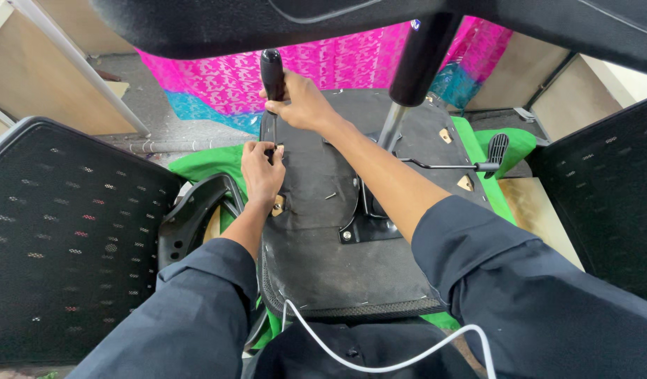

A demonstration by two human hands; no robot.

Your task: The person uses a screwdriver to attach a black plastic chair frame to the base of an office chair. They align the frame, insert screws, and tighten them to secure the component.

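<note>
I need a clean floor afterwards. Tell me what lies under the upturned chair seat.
Green cloth shows beneath the chair seat on both sides, with pink patterned fabric beyond it. Whatever lies directly under the seat is covered.

I had both arms stretched forward in dark sleeves. My right hand (302, 105) was highest, fingers curled into a closed grip, wrist straight. My left hand (262, 172) sat just below it, palm down, fingertips pinched together, forearm angled inward.
</note>
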